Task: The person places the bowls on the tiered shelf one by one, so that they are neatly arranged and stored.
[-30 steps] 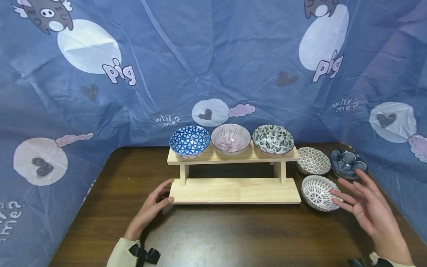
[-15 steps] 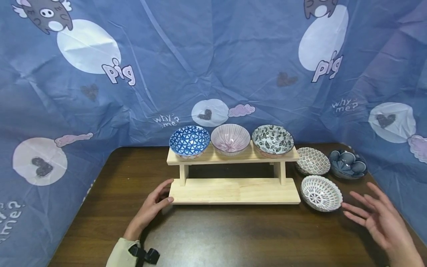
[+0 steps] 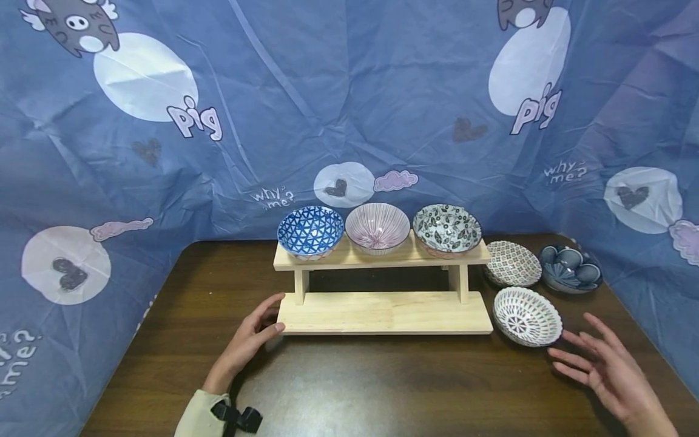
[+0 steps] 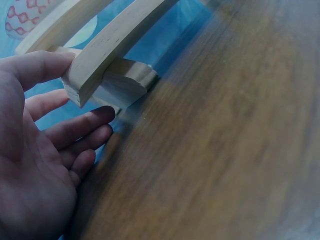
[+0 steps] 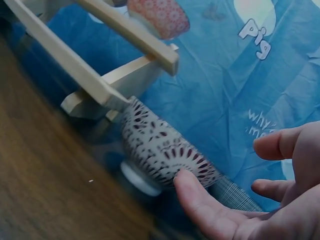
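In the head view, a two-tier wooden stand [image 3: 382, 312] sits on the dark table. My left hand [image 3: 246, 340] holds the left end of its lower shelf, thumb at the front corner and forefinger at the back one. The left wrist view shows that thumb and forefinger on the shelf end [image 4: 75, 87], with the other fingers loose beneath. Beside the stand's right end is a white bowl with a radiating pattern [image 3: 526, 317]. My right hand [image 3: 614, 373] is just right of this bowl, fingers spread and holding nothing. In the right wrist view, its fingertips overlap the bowl's dark-patterned outside [image 5: 165, 147].
On the upper shelf stand a blue triangle-patterned bowl [image 3: 311, 230], a purple-striped bowl [image 3: 378, 227] and a leaf-patterned bowl [image 3: 448, 229]. A small-checked bowl [image 3: 512, 264] and a dark blue bowl [image 3: 570, 269] are behind the white one. Blue printed cloth [image 3: 382, 121] surrounds the table.
My right hand has drawn back from over the white bowl toward the lower right, then shifted slightly left. My left hand, the stand and the bowls stay in place.
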Demonstrator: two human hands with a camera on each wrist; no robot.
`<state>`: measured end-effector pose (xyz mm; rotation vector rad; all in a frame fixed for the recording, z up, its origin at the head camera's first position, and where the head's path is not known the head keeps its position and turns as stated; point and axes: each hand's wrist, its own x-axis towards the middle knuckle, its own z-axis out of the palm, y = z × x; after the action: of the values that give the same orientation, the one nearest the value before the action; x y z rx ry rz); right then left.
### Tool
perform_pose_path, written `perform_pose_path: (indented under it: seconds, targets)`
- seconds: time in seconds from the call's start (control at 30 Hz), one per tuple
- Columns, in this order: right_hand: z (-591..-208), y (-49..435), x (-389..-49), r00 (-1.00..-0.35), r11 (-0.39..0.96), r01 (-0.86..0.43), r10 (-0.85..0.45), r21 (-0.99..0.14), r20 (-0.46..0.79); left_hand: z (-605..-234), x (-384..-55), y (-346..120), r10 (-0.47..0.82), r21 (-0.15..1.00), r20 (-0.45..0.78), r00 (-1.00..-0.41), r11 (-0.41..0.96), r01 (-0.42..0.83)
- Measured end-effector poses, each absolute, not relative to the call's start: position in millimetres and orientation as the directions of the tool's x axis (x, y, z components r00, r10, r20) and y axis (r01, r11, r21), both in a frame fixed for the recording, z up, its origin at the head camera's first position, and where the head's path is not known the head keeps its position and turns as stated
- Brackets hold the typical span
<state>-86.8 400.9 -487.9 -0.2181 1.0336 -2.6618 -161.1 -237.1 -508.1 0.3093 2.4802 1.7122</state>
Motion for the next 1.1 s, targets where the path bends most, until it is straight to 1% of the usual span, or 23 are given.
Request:
perform_pose_path:
  seconds: [0.13,0.27,0.57,0.87,1.1]
  targets:
    - [-495,399,-88,-0.949,-0.678,0.229,-0.315,-0.698,-0.005,-508,-161,-237,0.225,0.932,0.013,-0.974,0.351,0.093]
    - [-501,395,-91,-0.944,-0.657,0.246,-0.329,-0.713,-0.023,-507,-161,-236,0.214,0.932,-0.002,-0.977,0.354,0.076]
    - [-507,384,-99,-0.931,-0.628,0.256,-0.364,-0.734,-0.014,-507,-161,-237,0.216,0.929,0.011,-0.976,0.360,0.090]
    - [-508,377,-102,-0.930,-0.657,0.248,-0.367,-0.712,0.015,-508,-162,-236,0.209,0.930,-0.004,-0.978,0.361,0.074]
    - [-511,375,-106,-0.932,-0.668,0.221,-0.360,-0.711,0.048,-509,-162,-237,0.215,0.930,0.011,-0.976,0.357,0.089]
